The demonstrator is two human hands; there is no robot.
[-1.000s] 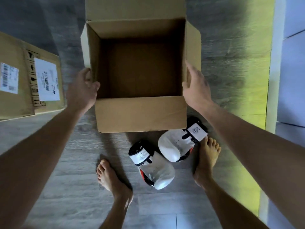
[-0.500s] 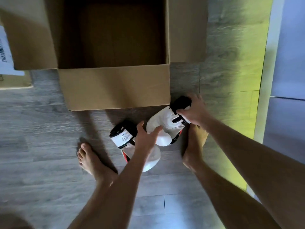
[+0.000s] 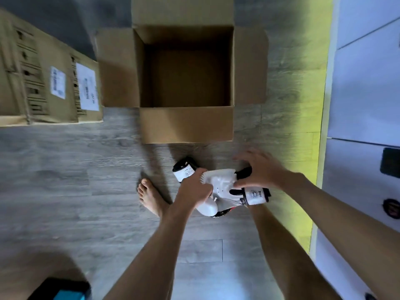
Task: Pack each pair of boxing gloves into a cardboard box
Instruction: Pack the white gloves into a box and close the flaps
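White boxing gloves [image 3: 218, 187] on floor just in front of open cardboard box [image 3: 186, 124], bunched together. Upper glove's long axis level, cuff pointing right. Left hand [image 3: 192, 191] fingers clamped on padded end; right hand [image 3: 259, 169] fingers spread, loosely over cuff end.
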